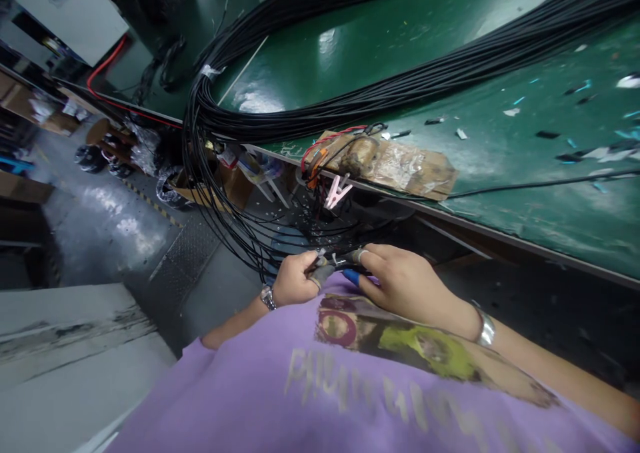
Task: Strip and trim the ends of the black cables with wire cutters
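Close in front of the purple shirt, my left hand [296,280] is closed with thumb and fingertips pinching a thin black cable [342,262]. Facing it from the other side, my right hand [407,278] pinches the same short stretch of cable. Grey coverings wrap some fingertips, and one right finger has a blue one. The exact end of the cable is too small and blurred to make out. Beyond my hands, loose black strands [213,196] hang over the table edge from a large coil of black cable [300,123].
The green table [500,220] bears a worn wooden block [400,166] with red and black wires at its edge. A pink clothespin [337,192] sticks out there. Cable scraps [547,134] litter the right side. Below stand a cardboard box [235,183] and a blue stool [290,240].
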### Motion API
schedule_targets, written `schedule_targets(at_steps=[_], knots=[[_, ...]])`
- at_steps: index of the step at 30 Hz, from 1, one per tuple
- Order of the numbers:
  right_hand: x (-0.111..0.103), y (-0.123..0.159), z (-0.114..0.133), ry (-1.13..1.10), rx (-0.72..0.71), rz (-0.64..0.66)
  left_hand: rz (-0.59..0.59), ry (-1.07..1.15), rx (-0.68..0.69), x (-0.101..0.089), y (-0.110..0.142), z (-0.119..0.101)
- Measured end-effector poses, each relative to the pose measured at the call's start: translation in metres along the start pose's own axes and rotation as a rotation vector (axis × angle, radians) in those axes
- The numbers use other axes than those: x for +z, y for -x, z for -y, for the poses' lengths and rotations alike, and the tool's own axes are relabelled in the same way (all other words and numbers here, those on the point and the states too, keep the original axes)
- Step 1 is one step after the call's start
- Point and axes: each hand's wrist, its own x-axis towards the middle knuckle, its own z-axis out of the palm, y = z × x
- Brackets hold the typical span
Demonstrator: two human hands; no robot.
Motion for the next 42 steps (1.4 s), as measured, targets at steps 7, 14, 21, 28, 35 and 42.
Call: schedule_targets(at_steps=[7,14,21,28,35,42], knots=[[0.0,0.003,-0.002,-0.007,0.007,0.014,-0.007,0.104,-0.03,0.001,0.0,-0.002],[0.001,0.005,-0.007,-0.203,0.142,-0.065,-0.038,0.124,-0.066,0.001,0.0,-0.004],[0.006,-0.003,-0.007,-0.636,0.232,-0.136,-0.073,0.126,-0.085,-0.001,0.0,-0.007],[0.011,-0.031,-0.011,-1.452,0.579,0.273,0.192,0.719,-0.421,-0.005,-0.004,-0.021],[0.009,-0.041,-0.004,-1.631,0.647,0.339,0.241,0.778,-0.533,-0.004,-0.003,-0.013],[0.017,-0.042,-0.009,-1.643,0.627,0.418,0.256,0.805,-0.55,-0.005,-0.005,-0.018]])
